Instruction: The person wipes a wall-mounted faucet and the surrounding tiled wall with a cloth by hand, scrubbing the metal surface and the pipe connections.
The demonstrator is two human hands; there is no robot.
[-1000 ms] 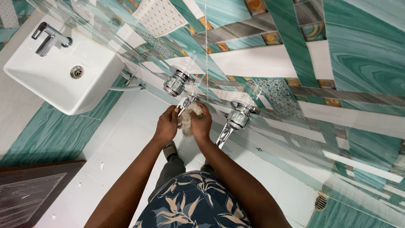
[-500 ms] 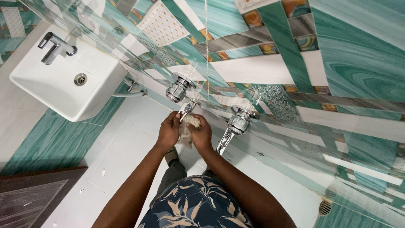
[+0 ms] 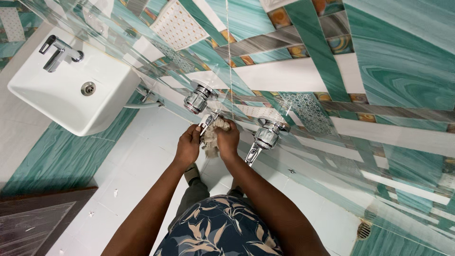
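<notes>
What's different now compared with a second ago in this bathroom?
Little. The right hand has pushed the pale rag slightly up the left tap. The left hand still steadies that tap. Sink and right tap are unchanged.

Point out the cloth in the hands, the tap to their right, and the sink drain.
cloth [image 3: 211, 140], head view, on the crumpled middle between the hands.
tap [image 3: 265, 134], head view, on its chrome valve body.
sink drain [image 3: 87, 88], head view, on the metal ring.
</notes>
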